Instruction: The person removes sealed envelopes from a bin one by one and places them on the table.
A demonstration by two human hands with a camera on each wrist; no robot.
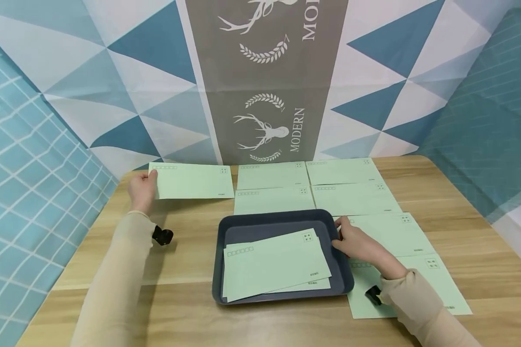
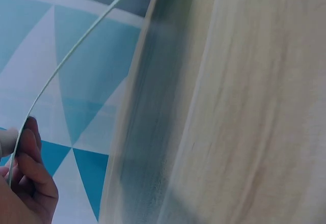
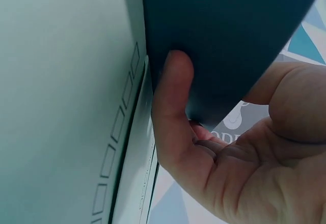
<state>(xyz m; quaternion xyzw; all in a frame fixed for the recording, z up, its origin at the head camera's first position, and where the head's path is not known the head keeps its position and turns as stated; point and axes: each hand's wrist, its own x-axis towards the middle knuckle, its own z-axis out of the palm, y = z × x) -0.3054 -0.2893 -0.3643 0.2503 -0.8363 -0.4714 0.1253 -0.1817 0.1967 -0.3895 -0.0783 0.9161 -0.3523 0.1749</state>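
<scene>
Envelope (image 1: 193, 180): far left of the tray (image 1: 282, 219), my left hand (image 1: 142, 190) pinching its left edge.
Right hand (image 1: 358, 243): fingers curled on tray's right rim.
Advice: I'd keep it flat, tray steadied.

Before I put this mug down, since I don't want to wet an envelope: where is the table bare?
Bare wood lies left of the tray, below the envelope that the left hand holds, and along the front edge. The far right strip of the table is also free. Crowded: envelopes cover the middle back and the right of the tray, where the right hand grips its rim.
</scene>
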